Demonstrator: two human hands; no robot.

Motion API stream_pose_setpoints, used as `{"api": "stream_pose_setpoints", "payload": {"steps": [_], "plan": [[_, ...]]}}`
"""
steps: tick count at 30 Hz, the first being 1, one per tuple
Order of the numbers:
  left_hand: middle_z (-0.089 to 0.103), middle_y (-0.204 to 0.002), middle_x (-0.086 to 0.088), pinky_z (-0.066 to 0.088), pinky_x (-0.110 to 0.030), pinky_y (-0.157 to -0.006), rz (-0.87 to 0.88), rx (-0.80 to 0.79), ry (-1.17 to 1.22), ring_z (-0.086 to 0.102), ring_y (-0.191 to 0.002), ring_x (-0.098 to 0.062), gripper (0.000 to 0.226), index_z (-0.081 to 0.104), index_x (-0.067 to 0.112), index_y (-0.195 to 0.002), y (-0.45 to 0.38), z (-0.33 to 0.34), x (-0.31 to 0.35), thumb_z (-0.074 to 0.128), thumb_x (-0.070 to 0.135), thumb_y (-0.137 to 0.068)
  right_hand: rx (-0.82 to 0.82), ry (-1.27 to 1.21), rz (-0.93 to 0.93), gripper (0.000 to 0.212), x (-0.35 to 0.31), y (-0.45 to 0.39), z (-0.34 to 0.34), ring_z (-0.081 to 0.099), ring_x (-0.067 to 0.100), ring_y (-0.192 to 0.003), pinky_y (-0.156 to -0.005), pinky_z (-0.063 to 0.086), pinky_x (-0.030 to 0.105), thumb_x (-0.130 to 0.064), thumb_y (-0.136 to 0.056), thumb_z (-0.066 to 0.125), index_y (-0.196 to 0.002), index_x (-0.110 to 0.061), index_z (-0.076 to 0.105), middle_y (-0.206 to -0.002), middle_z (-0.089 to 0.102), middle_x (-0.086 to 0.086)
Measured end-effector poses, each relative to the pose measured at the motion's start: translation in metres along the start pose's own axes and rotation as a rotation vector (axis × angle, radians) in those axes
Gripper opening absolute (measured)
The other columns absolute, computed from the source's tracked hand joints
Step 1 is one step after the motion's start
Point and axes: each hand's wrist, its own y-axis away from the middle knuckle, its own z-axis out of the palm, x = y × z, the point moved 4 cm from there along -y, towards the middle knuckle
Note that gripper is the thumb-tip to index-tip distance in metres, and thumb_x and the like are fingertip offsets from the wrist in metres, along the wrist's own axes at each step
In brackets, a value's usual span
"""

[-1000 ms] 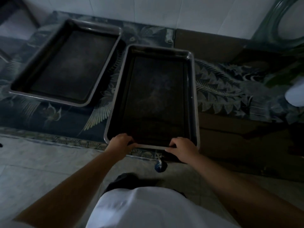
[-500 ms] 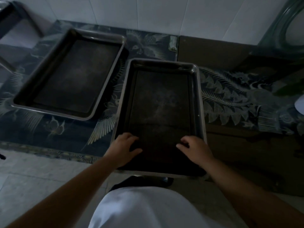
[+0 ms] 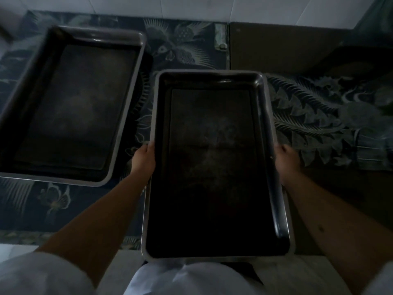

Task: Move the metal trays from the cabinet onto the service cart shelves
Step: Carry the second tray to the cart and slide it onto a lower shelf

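Observation:
Two rectangular metal trays with dark, stained bottoms are in view. One metal tray (image 3: 217,167) is in the middle, its near end sticking out past the surface's front edge toward my body. My left hand (image 3: 142,159) grips its left long rim and my right hand (image 3: 286,161) grips its right long rim, both about halfway along. The second metal tray (image 3: 70,107) lies flat to the left, untouched, slightly angled.
Both trays sit over a low surface covered by a dark cloth (image 3: 319,120) with a pale bird and leaf pattern. A white tiled wall (image 3: 191,5) runs along the back. A brown panel (image 3: 276,45) lies at back right. Pale floor tiles (image 3: 12,250) show at bottom left.
My hands slid from the tray's near short edge, over its inside, out to the two long side rims. The tray has come nearer to me, its near end past the surface's edge.

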Motion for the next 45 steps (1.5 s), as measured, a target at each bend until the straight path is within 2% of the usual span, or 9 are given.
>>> {"api": "stream_pose_setpoints", "payload": {"steps": [8, 14, 19, 22, 26, 35, 38, 43, 45], "plan": [[0.071, -0.089, -0.013, 0.055, -0.048, -0.086, -0.078, 0.031, 0.127, 0.068, -0.085, -0.030, 0.050, 0.069, 0.014, -0.088, 0.000, -0.001, -0.003, 0.042, 0.055, -0.096, -0.157, -0.281, 0.138, 0.028, 0.004, -0.004, 0.001, 0.063, 0.027, -0.089, -0.076, 0.048, 0.036, -0.041, -0.091, 0.055, -0.094, -0.016, 0.067, -0.096, 0.067, 0.010], [0.075, -0.077, -0.007, 0.060, -0.039, -0.074, -0.141, -0.006, 0.251, 0.073, -0.075, -0.025, 0.042, 0.077, 0.018, -0.080, 0.014, -0.016, 0.022, 0.059, 0.056, -0.081, -0.282, -0.363, 0.174, 0.028, -0.018, 0.012, -0.023, 0.069, 0.025, -0.068, -0.058, 0.054, 0.035, -0.041, -0.088, 0.059, -0.091, -0.018, 0.074, -0.077, 0.072, 0.009], [0.076, -0.086, -0.016, 0.061, -0.047, -0.075, -0.113, -0.027, 0.309, 0.074, -0.078, -0.032, 0.048, 0.075, 0.009, -0.090, 0.054, -0.046, 0.041, 0.061, 0.054, -0.085, -0.274, -0.381, 0.108, 0.028, -0.036, 0.041, -0.058, 0.071, 0.027, -0.067, -0.061, 0.054, 0.037, -0.050, -0.083, 0.062, -0.083, -0.025, 0.075, -0.076, 0.075, 0.009], [0.075, -0.085, -0.017, 0.057, -0.028, -0.059, 0.032, -0.027, 0.204, 0.073, -0.070, -0.026, 0.032, 0.072, 0.010, -0.090, 0.102, -0.061, 0.042, 0.055, 0.037, -0.097, -0.308, -0.401, 0.059, 0.028, -0.033, 0.065, -0.084, 0.073, 0.028, -0.073, -0.064, 0.057, 0.040, -0.052, -0.078, 0.065, -0.087, -0.028, 0.076, -0.082, 0.076, 0.009], [0.066, -0.108, -0.028, 0.053, -0.050, -0.090, 0.251, 0.009, -0.141, 0.065, -0.101, -0.042, 0.025, 0.063, 0.000, -0.115, 0.155, -0.068, 0.042, 0.047, 0.013, -0.101, -0.344, -0.412, -0.010, 0.031, -0.026, 0.094, -0.109, 0.072, 0.029, -0.075, -0.065, 0.055, 0.039, -0.050, -0.082, 0.064, -0.089, -0.022, 0.077, -0.085, 0.075, 0.011], [0.070, -0.109, -0.013, 0.055, -0.044, -0.086, 0.304, 0.173, -0.113, 0.067, -0.094, -0.030, 0.031, 0.064, 0.023, -0.123, 0.252, -0.111, -0.003, 0.056, 0.011, -0.095, -0.430, -0.344, -0.086, 0.038, -0.044, 0.139, -0.115, 0.071, 0.031, -0.087, -0.083, 0.057, 0.050, -0.055, -0.077, 0.064, -0.093, -0.022, 0.075, -0.093, 0.074, 0.010], [0.071, -0.106, -0.016, 0.055, -0.051, -0.089, 0.173, 0.262, 0.132, 0.069, -0.094, -0.034, 0.024, 0.068, 0.022, -0.117, 0.288, -0.134, -0.048, 0.053, 0.021, -0.099, -0.471, -0.264, -0.231, 0.031, -0.070, 0.164, -0.089, 0.071, 0.025, -0.082, -0.079, 0.055, 0.042, -0.047, -0.083, 0.061, -0.085, -0.019, 0.074, -0.092, 0.074, 0.010], [0.071, -0.098, -0.008, 0.053, -0.019, -0.060, -0.020, 0.443, 0.401, 0.068, -0.085, -0.019, 0.023, 0.071, 0.017, -0.108, 0.352, -0.170, -0.130, 0.050, 0.023, -0.101, -0.634, -0.050, -0.476, 0.029, -0.110, 0.225, -0.014, 0.064, 0.014, -0.075, -0.068, 0.050, 0.027, -0.032, -0.094, 0.053, -0.095, -0.007, 0.068, -0.085, 0.067, 0.003], [0.068, -0.107, -0.013, 0.054, -0.023, -0.071, -0.055, 0.539, 0.426, 0.066, -0.087, -0.019, 0.026, 0.068, 0.009, -0.118, 0.379, -0.187, -0.165, 0.049, 0.017, -0.101, -0.704, 0.010, -0.536, 0.025, -0.123, 0.259, 0.017, 0.058, 0.002, -0.057, -0.052, 0.046, 0.014, -0.036, -0.093, 0.053, -0.085, -0.016, 0.066, -0.069, 0.062, -0.010]]}}
